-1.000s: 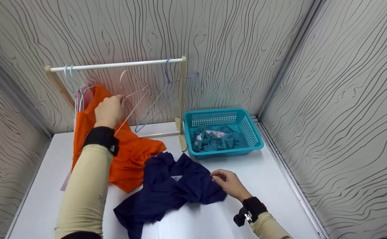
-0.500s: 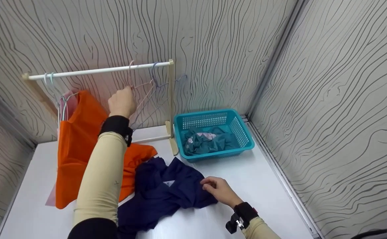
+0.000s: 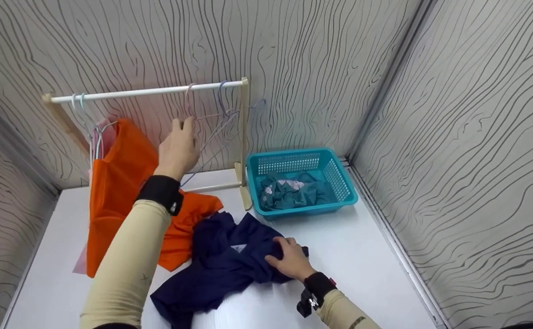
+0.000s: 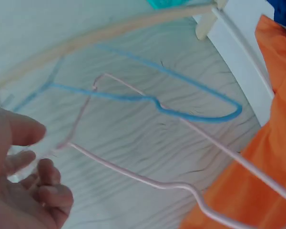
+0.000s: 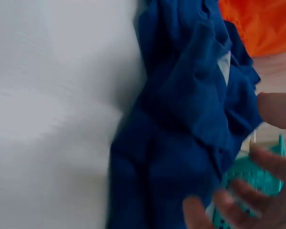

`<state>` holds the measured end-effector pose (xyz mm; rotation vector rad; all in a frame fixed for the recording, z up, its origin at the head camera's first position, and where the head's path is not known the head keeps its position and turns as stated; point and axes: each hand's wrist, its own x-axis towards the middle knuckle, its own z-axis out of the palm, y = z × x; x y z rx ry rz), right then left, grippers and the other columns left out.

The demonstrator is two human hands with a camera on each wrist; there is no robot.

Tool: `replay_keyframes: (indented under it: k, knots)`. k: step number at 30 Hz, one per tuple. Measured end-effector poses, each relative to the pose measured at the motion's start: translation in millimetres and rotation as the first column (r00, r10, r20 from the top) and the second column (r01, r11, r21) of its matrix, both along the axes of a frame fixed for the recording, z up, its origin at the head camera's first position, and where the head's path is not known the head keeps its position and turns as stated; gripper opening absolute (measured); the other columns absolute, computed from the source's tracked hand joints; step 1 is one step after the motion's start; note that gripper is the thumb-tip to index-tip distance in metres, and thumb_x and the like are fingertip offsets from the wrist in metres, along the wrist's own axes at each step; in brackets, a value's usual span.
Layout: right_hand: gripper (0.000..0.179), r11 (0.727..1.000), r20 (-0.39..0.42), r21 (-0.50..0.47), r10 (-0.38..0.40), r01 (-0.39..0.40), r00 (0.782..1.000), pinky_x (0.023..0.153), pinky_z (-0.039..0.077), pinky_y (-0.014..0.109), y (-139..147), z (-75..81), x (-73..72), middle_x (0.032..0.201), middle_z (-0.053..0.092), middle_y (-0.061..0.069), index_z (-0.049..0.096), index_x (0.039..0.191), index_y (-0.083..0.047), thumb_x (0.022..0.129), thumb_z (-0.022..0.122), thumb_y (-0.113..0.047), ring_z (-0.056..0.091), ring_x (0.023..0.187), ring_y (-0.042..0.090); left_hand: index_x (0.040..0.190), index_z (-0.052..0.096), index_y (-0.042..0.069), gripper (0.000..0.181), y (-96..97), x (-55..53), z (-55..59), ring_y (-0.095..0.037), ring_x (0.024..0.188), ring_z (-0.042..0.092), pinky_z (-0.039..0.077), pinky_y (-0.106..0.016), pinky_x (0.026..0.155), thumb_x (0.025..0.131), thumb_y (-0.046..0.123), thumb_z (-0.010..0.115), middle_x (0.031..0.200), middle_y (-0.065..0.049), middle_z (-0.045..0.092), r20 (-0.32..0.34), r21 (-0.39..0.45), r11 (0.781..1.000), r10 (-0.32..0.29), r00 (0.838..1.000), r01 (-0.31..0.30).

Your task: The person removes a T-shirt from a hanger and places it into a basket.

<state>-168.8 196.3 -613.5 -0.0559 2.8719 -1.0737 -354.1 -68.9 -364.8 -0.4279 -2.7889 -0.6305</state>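
Observation:
My left hand [image 3: 179,146] is raised just below the rack's white rod, at the neck of a pink hanger [image 4: 157,184] that hooks over the rod. In the left wrist view the thumb and fingers stand apart beside the hanger's neck. A blue hanger [image 4: 195,117] hangs alongside, nearer the rack's right post. My right hand [image 3: 293,261] is over the right part of a crumpled navy garment [image 3: 221,274], which lies on the table with a small pale label showing. The right wrist view shows that hand's fingers spread close over the navy cloth [image 5: 176,119].
The rack's rod [image 3: 143,92] also bears an orange garment [image 3: 120,183] and a pink one [image 3: 107,136] on hangers at its left end. Part of the orange cloth lies on the table. A teal basket [image 3: 301,211] with green floral fabric [image 3: 294,194] stands right of the rack.
My left hand has brought the pink hanger up and right onto the rod, and its fingers have loosened. My right hand has moved left over the navy garment, its fingers spreading.

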Motion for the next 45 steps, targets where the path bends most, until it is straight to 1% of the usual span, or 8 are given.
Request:
replay_keyframes:
  k: [4,8,13,17,22,29,36,45]
  knots:
    - [0.081,0.995,0.11,0.066,-0.084,0.077,0.99,0.091,0.042,0.066,-25.8,6.2,-11.7,0.143,0.036,0.026,0.037,0.147,-0.012,0.084,0.068,-0.053,0.042,0.126,0.052,0.131,0.053,0.012,0.035,1.7,28.8,-8.4,-0.032,0.076,0.06,0.054,-0.047,0.07,0.096,0.015,0.054,0.122,-0.015,0.054,-0.058,0.006,0.994,-0.108,0.992,0.109]
    - [0.088,0.994,0.217,0.082,-0.082,0.066,0.973,0.094,0.039,0.07,-55.0,6.8,-21.2,0.153,0.025,0.027,0.03,0.152,-0.018,0.082,0.068,-0.058,0.032,0.133,0.058,0.119,0.061,0.012,0.026,-5.4,64.2,-30.2,-0.032,0.077,0.062,0.053,-0.047,0.066,0.095,0.02,0.058,0.111,-0.012,0.061,0.005,-0.053,0.983,-0.177,0.984,0.177]
    - [0.097,0.989,0.282,0.131,-0.105,0.07,0.954,0.093,0.035,0.076,-80.3,-1.2,-25.8,0.16,0.011,0.026,0.024,0.155,-0.026,0.078,0.071,-0.061,0.016,0.139,0.063,0.113,0.065,0.011,0.024,-15.3,95.5,-79.9,-0.034,0.085,0.066,0.053,-0.051,0.073,0.093,0.024,0.062,0.105,-0.011,0.065,0.13,-0.082,0.978,-0.181,0.975,0.192]
    - [0.102,0.971,0.31,0.226,-0.152,0.082,0.939,0.088,0.029,0.083,-91.6,-12.3,-24.4,0.163,0.006,0.019,0.023,0.154,-0.035,0.071,0.073,-0.068,0.01,0.143,0.058,0.106,0.066,0.011,0.019,-20.5,113.5,-123.6,-0.035,0.088,0.067,0.053,-0.052,0.075,0.09,0.02,0.066,0.101,-0.01,0.065,0.156,-0.031,0.984,-0.171,0.973,0.178]
    - [0.099,0.946,0.354,0.318,-0.182,0.064,0.917,0.09,0.025,0.085,-103.2,-29.8,-19.6,0.163,0.011,0.015,0.03,0.15,-0.04,0.067,0.07,-0.075,0.008,0.145,0.054,0.104,0.066,0.011,0.018,-27.9,132.1,-157.0,-0.032,0.089,0.067,0.053,-0.052,0.077,0.088,0.017,0.068,0.1,-0.009,0.065,0.23,0.007,0.983,-0.179,0.957,0.182]
    - [0.075,0.917,0.2,0.375,-0.226,0.139,0.953,0.088,0.024,0.086,-114.1,-55.2,-15.5,0.155,0.032,0.017,0.048,0.14,-0.033,0.074,0.077,-0.055,0.019,0.142,0.055,0.104,0.067,0.011,0.017,-38.6,134.1,-166.9,-0.029,0.089,0.066,0.052,-0.051,0.079,0.089,0.017,0.067,0.099,-0.006,0.065,0.262,0.005,0.991,-0.133,0.956,0.137]
    - [0.046,0.903,0.056,0.399,-0.197,0.159,0.979,0.083,0.042,0.071,-112.2,-50.7,-14.1,0.136,0.049,0.011,0.067,0.118,-0.021,0.074,0.079,-0.024,0.042,0.128,0.046,0.104,0.067,0.012,0.016,-42.9,132.3,-167.6,-0.03,0.088,0.066,0.051,-0.051,0.077,0.089,0.018,0.066,0.098,-0.005,0.065,0.251,0.01,0.994,-0.107,0.962,0.109]
    - [0.024,0.966,-0.09,0.251,-0.038,0.06,0.995,0.07,0.051,0.051,-68.4,-44.1,-18.9,0.107,0.066,0.016,0.061,0.086,-0.011,0.067,0.068,0.002,0.063,0.093,0.038,0.107,0.068,0.015,0.017,-50.2,132.5,-168.3,-0.035,0.099,0.067,0.051,-0.052,0.084,0.091,0.02,0.065,0.111,-0.008,0.067,0.276,0.046,0.996,-0.087,0.957,0.077]
